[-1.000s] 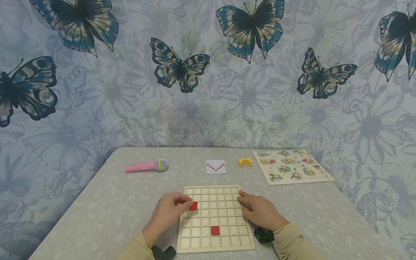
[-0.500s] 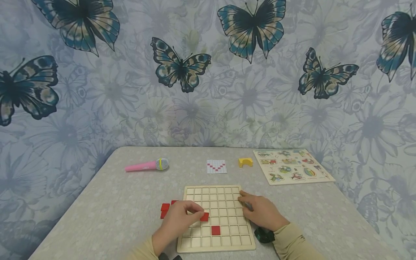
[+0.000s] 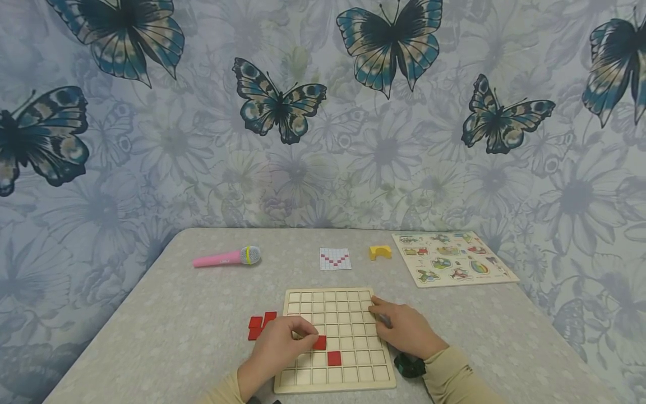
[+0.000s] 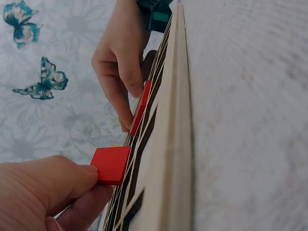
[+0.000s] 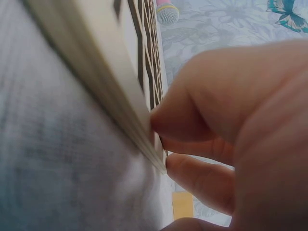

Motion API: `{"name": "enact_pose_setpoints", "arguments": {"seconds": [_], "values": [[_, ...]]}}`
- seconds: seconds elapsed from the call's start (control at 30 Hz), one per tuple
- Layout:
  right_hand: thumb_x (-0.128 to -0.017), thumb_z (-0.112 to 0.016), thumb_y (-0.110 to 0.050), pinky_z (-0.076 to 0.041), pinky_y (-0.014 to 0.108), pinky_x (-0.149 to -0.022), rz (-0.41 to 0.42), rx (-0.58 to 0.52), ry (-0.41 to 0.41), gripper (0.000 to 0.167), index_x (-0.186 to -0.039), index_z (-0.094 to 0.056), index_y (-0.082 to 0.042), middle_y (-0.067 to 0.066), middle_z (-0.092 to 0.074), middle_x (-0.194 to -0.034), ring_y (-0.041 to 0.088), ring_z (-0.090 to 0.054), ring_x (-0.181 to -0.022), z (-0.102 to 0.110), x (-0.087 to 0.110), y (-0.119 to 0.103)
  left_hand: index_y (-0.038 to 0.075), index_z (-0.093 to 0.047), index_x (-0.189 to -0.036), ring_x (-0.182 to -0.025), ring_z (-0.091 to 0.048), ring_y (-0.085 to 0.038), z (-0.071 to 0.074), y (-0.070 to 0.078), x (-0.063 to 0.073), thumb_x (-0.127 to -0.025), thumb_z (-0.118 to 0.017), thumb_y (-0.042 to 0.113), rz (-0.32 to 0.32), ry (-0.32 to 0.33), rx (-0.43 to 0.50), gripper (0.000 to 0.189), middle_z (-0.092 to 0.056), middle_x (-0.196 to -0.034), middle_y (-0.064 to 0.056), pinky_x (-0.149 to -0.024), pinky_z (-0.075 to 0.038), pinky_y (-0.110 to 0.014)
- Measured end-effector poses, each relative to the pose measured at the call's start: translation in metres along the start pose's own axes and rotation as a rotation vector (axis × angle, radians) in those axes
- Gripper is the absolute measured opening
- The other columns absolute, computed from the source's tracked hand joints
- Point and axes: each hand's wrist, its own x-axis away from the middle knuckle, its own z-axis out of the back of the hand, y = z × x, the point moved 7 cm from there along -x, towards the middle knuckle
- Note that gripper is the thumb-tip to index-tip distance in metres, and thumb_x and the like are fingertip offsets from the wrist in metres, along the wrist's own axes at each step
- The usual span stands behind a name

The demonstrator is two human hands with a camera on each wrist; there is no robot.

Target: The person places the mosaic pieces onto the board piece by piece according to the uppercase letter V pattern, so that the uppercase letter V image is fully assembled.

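Observation:
My left hand [image 3: 276, 347] pinches a red square tile [image 4: 111, 163] between thumb and fingers. It holds the tile low over the wooden grid board [image 3: 353, 310], left of the middle; whether the tile touches the board is hard to tell. Another red tile [image 3: 335, 358] lies in a cell nearer the front, diagonally right of the held one. My right hand [image 3: 409, 331] rests at the board's right edge, its thumb and fingertips touching the rim [image 5: 127, 108]. Several loose red tiles [image 3: 255, 322] lie on the table left of the board, partly behind my left hand.
Behind the board lies a small pattern card [image 3: 335, 259] with pink squares in a V. A pink toy microphone [image 3: 222, 258] is at the back left, a yellow arch block [image 3: 380, 252] right of the card. A picture puzzle board [image 3: 449, 261] lies at the back right.
My left hand has carried the red tile from the board's left edge rightward and toward the front, uncovering the loose tiles. My right hand stays at the board's right edge.

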Motion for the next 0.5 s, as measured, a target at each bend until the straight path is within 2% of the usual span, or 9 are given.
{"name": "enact_pose_setpoints", "arguments": {"seconds": [0.13,0.33,0.5], "values": [[-0.097,-0.064,-0.016,-0.028,0.025,-0.047,0.002,0.003,0.003,0.041,-0.138,-0.066,-0.012,0.008,-0.052,-0.155,0.005,-0.035,-0.053,0.0002,0.0002,-0.0003,0.033,-0.076,-0.086,-0.07,-0.059,-0.001,-0.0004,0.0002,-0.0003,-0.088,-0.08,0.03,-0.007,0.0,-0.005,0.005,-0.069,-0.08,0.02,-0.058,-0.047,-0.023],[-0.097,-0.064,-0.016,-0.027,0.024,-0.045,0.007,-0.005,0.002,0.042,-0.138,-0.066,-0.012,0.009,-0.052,-0.154,0.005,-0.028,-0.048,0.0004,0.0012,-0.0004,0.034,-0.075,-0.087,-0.072,-0.06,0.0,-0.0003,0.001,0.0,-0.088,-0.08,0.03,-0.025,-0.001,-0.005,0.006,-0.07,-0.08,0.021,-0.06,-0.048,-0.022],[-0.097,-0.064,-0.017,-0.028,0.024,-0.046,0.008,0.001,0.004,0.041,-0.138,-0.066,-0.012,0.009,-0.053,-0.154,0.005,-0.03,-0.05,0.0006,0.0009,-0.0008,0.032,-0.078,-0.089,-0.072,-0.06,-0.001,-0.0004,0.0016,0.0005,-0.088,-0.08,0.029,-0.029,-0.01,-0.001,0.004,-0.07,-0.082,0.021,-0.061,-0.047,-0.022]]}}
